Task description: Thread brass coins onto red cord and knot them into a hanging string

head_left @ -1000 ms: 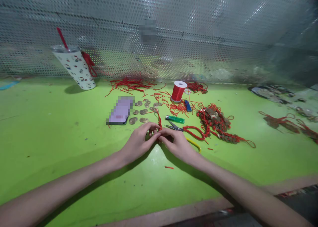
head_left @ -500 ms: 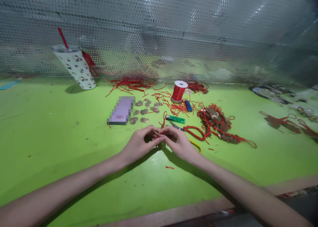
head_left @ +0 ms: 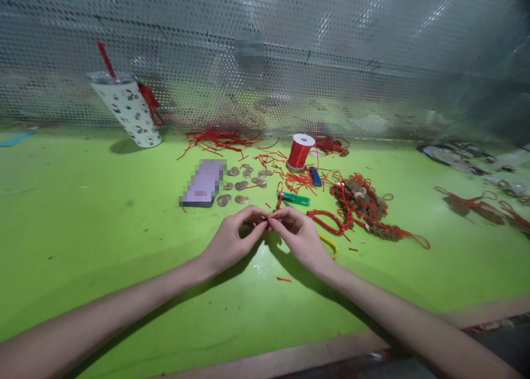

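My left hand (head_left: 232, 236) and my right hand (head_left: 298, 234) meet fingertip to fingertip over the green table (head_left: 103, 241). Both pinch a thin red cord (head_left: 276, 205) whose free end curls up behind my fingers. A coin may sit under the fingertips, but I cannot make it out. Loose brass coins (head_left: 242, 181) lie just beyond my left hand, next to a phone (head_left: 202, 184). A green lighter (head_left: 295, 199) lies beyond my right hand, and a yellow loop (head_left: 330, 244) shows beside that wrist.
A red cord spool (head_left: 298, 152), a blue lighter (head_left: 315, 176) and cut red cord scraps (head_left: 219, 140) lie further back. A pile of finished coin-and-cord knots (head_left: 366, 208) sits to the right. A patterned cup with a straw (head_left: 126, 111) stands at the back left by the perforated metal wall.
The two hands stayed together and shifted slightly away from me. The red cord end moved right, from above my left fingers to above my right fingers. Scissors once visible are now behind my right hand.
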The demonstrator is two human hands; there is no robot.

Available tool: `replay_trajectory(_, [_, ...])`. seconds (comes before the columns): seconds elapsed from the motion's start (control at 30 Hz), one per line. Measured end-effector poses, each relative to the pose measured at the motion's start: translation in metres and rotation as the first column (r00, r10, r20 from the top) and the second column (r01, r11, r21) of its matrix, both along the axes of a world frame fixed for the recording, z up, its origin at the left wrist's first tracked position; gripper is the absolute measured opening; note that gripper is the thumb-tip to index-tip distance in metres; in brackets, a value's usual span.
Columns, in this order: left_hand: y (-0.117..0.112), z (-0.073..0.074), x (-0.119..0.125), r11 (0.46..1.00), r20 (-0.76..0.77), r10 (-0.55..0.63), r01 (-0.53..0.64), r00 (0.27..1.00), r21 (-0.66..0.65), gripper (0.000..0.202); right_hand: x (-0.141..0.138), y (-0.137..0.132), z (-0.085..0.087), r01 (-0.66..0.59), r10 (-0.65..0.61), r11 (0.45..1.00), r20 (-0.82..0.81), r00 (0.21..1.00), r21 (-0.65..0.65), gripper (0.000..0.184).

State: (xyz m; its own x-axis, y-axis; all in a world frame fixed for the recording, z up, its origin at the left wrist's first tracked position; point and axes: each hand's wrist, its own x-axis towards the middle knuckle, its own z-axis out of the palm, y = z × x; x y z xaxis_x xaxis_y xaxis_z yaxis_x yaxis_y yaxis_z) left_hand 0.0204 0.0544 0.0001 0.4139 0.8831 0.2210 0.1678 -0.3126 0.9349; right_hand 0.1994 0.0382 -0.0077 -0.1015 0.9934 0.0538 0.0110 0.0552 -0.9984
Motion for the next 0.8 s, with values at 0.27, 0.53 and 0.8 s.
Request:
replay_trajectory(0.27, [-0.0013,-0.0026,-0.0013,0.946,-0.090,0.103,-0.070,0.991,0.317,0.008,0.0027,0.0019,0.0012,-0.020,0.018,0.999,-0.045,0.999,-0.041,0.024])
replay_trajectory(0.53, [0.0024,-0.0013,-0.0011,0.986,-0.015,0.009,-0.006,1.000,0.167,0.011,0.0063,0.0033,0.0006,-0.035,0.034,0.999,-0.023,0.999,-0.024,0.020])
replay_trajectory(0.8, [0.0039,-0.0036,-0.0031,0.959,-0.017,0.040,-0.033,0.999,0.283,0.009,0.0037,0.0030,0.0043,-0.017,0.012,0.998,-0.090,0.996,-0.057,0.025])
